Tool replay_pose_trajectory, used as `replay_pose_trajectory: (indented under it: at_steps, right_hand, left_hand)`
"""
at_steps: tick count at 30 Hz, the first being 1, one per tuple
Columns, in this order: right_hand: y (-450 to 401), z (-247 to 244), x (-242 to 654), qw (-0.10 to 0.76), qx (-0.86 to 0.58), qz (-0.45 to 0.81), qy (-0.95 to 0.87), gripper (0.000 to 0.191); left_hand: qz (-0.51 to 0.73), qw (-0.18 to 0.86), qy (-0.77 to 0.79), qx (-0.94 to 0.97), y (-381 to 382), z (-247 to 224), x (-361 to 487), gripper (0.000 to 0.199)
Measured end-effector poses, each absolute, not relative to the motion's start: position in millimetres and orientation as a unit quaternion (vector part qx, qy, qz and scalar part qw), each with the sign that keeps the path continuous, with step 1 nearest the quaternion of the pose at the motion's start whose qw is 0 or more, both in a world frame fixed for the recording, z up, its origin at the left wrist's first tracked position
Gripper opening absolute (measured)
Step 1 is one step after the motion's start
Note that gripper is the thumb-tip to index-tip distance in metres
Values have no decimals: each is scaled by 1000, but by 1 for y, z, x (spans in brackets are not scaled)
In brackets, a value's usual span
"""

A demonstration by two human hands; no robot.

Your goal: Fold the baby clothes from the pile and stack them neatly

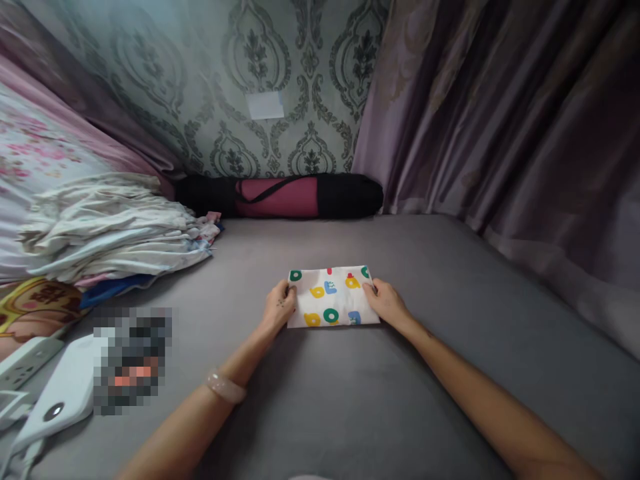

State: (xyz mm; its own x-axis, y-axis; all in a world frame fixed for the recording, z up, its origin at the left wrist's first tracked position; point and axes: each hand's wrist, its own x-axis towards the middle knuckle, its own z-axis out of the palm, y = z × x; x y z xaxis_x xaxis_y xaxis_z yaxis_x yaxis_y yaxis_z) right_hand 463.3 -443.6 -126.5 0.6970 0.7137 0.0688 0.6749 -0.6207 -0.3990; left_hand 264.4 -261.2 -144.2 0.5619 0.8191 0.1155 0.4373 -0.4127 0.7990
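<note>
A flat white rectangle (pixel 334 297) with a green, yellow, blue and red print is held up in front of me, above the grey bed surface. Whether it is folded cloth, paper or a pouch, I cannot tell. My left hand (pixel 280 303) pinches its left edge, thumb on the near face and the other fingers mostly hidden behind. At the opposite edge my right hand (pixel 390 300) grips it the same way. The piece is held nearly level, with a slight crease across its face.
Grey sheet (pixel 425 260) lies all around. Folded clothes (pixel 115 227) are piled at left, near a power strip (pixel 30 363), a white device (pixel 65 380) with cables and a blurred patch. A black and maroon rolled bag (pixel 280 197) lies against the wall. Curtains (pixel 450 120) hang at right.
</note>
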Motion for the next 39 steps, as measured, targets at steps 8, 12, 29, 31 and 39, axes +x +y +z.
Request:
replay_pose_trajectory:
  at_steps: [8,12,29,31,39]
  right_hand:
    - [-435,-127,451,97,-940,30,-325,34]
    - [-436,-124,449,58,-949,40,-308,34]
    - [-388,-145,416,97,-790,-23,-605,53]
    - [-388,-155,418,104,-797,-9,-595,54]
    - [-393,-154,417,119,-852,-21,-509,59]
  left_hand:
    - [215,239,416,851,-266,-154,270,14]
    - [187,181,407,876,-266,-158,269,21]
    - [135,3,262,956,-303,-155,306,47]
    - [130,8,268,954,-300,-162,306,49]
    - [99,27,290,952,-292,-159,296,60]
